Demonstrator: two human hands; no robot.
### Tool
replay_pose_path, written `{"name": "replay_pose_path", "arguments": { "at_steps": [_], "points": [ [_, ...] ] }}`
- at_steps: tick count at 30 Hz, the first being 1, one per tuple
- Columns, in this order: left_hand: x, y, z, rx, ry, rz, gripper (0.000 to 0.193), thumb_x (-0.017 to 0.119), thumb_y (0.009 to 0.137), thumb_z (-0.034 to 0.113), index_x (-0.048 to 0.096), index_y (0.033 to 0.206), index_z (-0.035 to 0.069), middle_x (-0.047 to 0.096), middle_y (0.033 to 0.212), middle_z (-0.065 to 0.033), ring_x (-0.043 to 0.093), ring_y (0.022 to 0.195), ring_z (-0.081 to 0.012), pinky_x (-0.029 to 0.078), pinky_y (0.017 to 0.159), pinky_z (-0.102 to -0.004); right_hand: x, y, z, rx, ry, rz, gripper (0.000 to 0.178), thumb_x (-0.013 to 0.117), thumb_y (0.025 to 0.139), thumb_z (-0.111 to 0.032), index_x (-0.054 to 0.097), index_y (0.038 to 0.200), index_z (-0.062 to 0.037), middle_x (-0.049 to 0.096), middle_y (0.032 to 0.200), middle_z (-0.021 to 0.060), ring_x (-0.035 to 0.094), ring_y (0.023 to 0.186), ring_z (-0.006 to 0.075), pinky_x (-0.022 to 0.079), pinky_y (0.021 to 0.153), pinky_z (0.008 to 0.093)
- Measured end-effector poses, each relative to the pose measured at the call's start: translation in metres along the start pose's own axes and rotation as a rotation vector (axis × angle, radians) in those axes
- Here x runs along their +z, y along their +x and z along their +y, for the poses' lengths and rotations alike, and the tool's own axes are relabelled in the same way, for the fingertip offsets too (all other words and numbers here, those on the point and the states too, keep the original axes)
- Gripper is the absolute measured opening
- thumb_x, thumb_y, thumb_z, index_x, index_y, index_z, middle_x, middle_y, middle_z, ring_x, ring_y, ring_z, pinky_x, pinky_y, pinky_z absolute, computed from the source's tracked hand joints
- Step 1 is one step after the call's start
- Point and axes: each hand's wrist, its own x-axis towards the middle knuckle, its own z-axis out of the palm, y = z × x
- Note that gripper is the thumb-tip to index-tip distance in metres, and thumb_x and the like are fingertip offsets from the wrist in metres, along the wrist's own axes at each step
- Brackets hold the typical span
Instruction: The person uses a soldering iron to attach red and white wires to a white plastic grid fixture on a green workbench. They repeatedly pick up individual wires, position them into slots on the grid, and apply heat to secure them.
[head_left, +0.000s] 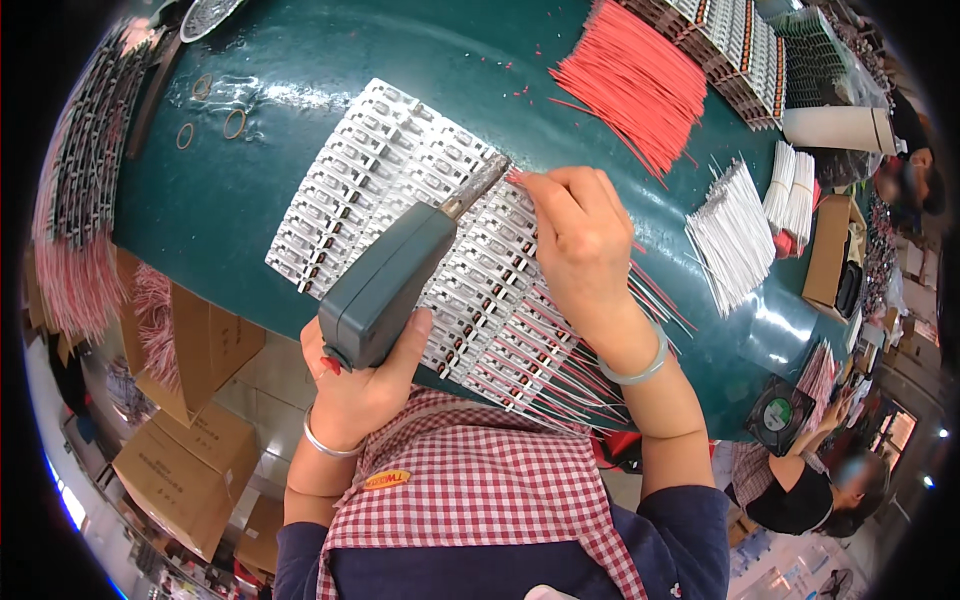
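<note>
My left hand [362,395] is wrapped round the grip of a dark green soldering gun [392,282], its metal tip pointing up and to the right. Beneath it, white panels [345,160] with rows of small metal parts lie side by side on the table. My right hand [585,235] pinches a short piece of red wire [514,178] at the upper right corner of the panels, close to the gun's tip. Red and white wires [560,375] stick out from the panel's right side, passing beneath my right forearm. Where wire and tip meet is too small to make out.
A heap of red wires [635,85] lies at the far right, with white wires [730,235] nearer. Stacked panels [735,50] stand at the back right. Rubber bands [234,124] lie at left. A small black fan [778,415] sits at the right edge; another person [800,480] is beyond.
</note>
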Motion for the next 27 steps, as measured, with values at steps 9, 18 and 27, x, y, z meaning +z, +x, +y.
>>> {"name": "replay_pose_path", "arguments": {
  "at_steps": [9,18,27],
  "points": [
    [0.000,-0.001,0.002,-0.016,0.011,-0.019,0.020,0.080,0.082,0.004,0.073,0.099,-0.002,0.072,0.080,-0.0062,0.064,0.065,-0.0129,0.050,0.061,-0.0272,-0.003,0.001,-0.002,-0.002,-0.011,-0.014,0.024,0.069,0.074,0.008,0.071,0.097,0.0019,0.061,0.089,0.0108,0.058,0.079,0.0272,0.051,0.068,0.0380],
    [-0.007,-0.011,0.005,-0.151,-0.024,0.021,0.020,0.081,0.082,0.008,0.075,0.099,0.000,0.072,0.081,-0.0075,0.066,0.066,-0.0168,0.052,0.062,-0.0303,-0.002,0.001,-0.004,-0.006,-0.021,-0.010,0.023,0.070,0.075,0.007,0.071,0.097,0.0022,0.061,0.089,0.0108,0.059,0.080,0.0275,0.051,0.068,0.0376],
    [-0.011,-0.020,-0.002,-0.156,-0.003,0.036,0.022,0.081,0.081,0.007,0.074,0.100,-0.001,0.073,0.083,-0.0076,0.068,0.067,-0.0186,0.053,0.064,-0.0295,-0.005,-0.001,-0.013,-0.023,-0.037,0.017,0.019,0.072,0.076,0.005,0.072,0.094,0.0003,0.057,0.082,0.0086,0.055,0.076,0.0254,0.048,0.064,0.0371]
  ]
}}
